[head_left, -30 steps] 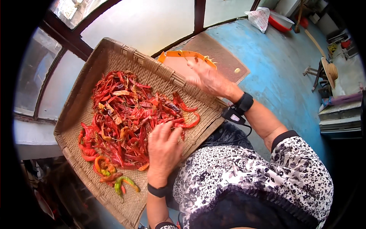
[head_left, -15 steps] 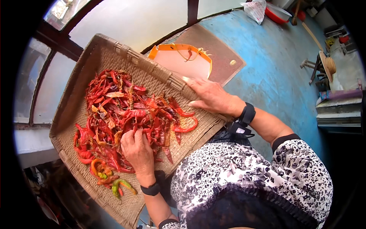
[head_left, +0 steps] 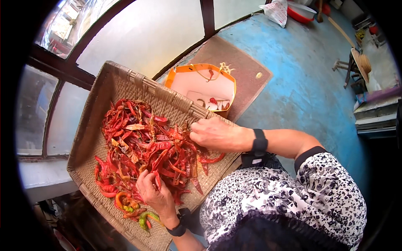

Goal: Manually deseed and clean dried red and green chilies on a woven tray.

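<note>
A wicker basket (head_left: 180, 98) tilts in front of me with a heap of dried red chili peppers (head_left: 138, 138) in it. My left hand (head_left: 155, 195) is at the near side of the heap, thumb and fingers pinched on a red chili pepper (head_left: 157, 180). Over the right edge of the heap, my right hand (head_left: 217, 134) is curled closed; whatever its fingertips hold is hidden. Several orange and green peppers (head_left: 146, 219) lie at the basket's near corner.
Beyond the basket, an orange-rimmed paper bag (head_left: 201, 81) with a few chilies inside stands on a brown mat (head_left: 247, 71). Window panes (head_left: 146, 33) border the left. A straw hat (head_left: 361, 65), a white plastic bag (head_left: 276, 12) and a red basin (head_left: 299, 16) are farther off.
My right hand has let go of the basket's rim and moved in to the chilies, its fingers curling. My left hand has lifted a red chili pepper. The basket sits lower in view.
</note>
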The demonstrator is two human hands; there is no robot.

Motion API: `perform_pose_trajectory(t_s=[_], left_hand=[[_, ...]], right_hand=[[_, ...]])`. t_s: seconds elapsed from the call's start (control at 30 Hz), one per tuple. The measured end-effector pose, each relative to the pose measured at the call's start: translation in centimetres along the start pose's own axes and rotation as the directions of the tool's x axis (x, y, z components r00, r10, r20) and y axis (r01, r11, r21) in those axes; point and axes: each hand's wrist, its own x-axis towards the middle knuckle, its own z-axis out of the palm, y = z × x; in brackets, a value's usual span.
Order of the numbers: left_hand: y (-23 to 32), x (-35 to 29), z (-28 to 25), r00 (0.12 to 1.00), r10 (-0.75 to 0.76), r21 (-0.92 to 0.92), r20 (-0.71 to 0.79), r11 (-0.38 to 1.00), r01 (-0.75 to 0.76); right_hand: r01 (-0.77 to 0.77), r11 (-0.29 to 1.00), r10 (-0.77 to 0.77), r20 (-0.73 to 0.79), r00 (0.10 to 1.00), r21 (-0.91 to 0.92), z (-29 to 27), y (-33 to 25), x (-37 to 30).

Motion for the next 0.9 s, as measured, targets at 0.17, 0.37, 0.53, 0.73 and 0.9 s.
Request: perform_pose_trajectory(t_s=[0.17,0.37,0.53,0.73,0.9], left_hand=[[0.1,0.6,0.6,0.995,-0.091,-0.160,-0.027,0.983,0.086],[-0.6,-0.4,1.5,0.973,-0.223,-0.299,-0.062,0.934,0.195],[0.4,0.1,2.1,0.891,-0.455,-0.732,0.007,0.605,0.314],[0.9,-0.4,1.0,0.864,-0.497,-0.874,0.078,0.383,0.299],[2.1,-0.6,1.3,0.866,-0.474,-0.901,0.161,0.287,0.325]], right_hand=[[0.013,0.978,0.030,-0.204,0.979,0.207,-2.8,0.1,-1.7],[-0.016,0.973,0.183,-0.721,0.668,0.232,-6.1,2.5,-1.1],[-0.426,0.893,0.419,-0.608,0.675,0.142,-2.7,8.5,-2.1],[-0.020,0.905,0.180,-0.339,0.923,0.425,-3.5,-0.7,1.1],[0.082,0.851,0.032,-0.208,0.978,0.519,-0.3,-6.2,3.9]])
